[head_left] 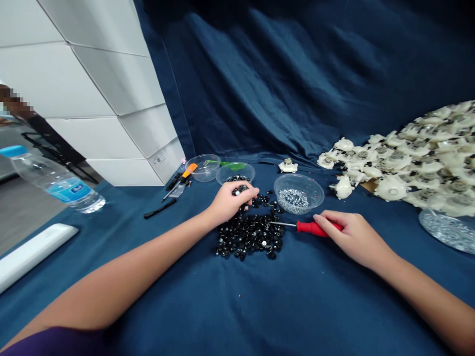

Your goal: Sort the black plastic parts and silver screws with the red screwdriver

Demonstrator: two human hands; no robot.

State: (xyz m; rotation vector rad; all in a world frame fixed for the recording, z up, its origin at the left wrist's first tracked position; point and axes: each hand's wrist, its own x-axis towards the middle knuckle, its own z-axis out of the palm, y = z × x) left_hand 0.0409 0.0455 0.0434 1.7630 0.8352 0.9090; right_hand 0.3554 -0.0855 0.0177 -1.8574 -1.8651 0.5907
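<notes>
My left hand (229, 201) is curled around several small black parts, some with shiny metal centres, just above the back left of a pile of the same parts (252, 235). In my right hand (351, 235) is a screwdriver with a red handle (313, 228). Its metal shaft points left, and the tip is at the right side of the pile. Behind the screwdriver stands a clear round tub (299, 190) of small silver screws. Another clear tub (250, 173), partly hidden by my left hand, has black parts in it.
Cream-coloured plastic parts (393, 163) are heaped at the right, beside a clear lid or tub of silver pieces (449, 230). One lone cream part (288, 165) lies at the back. White boxes (104, 99), a water bottle (59, 180) and tools (183, 175) are at the left.
</notes>
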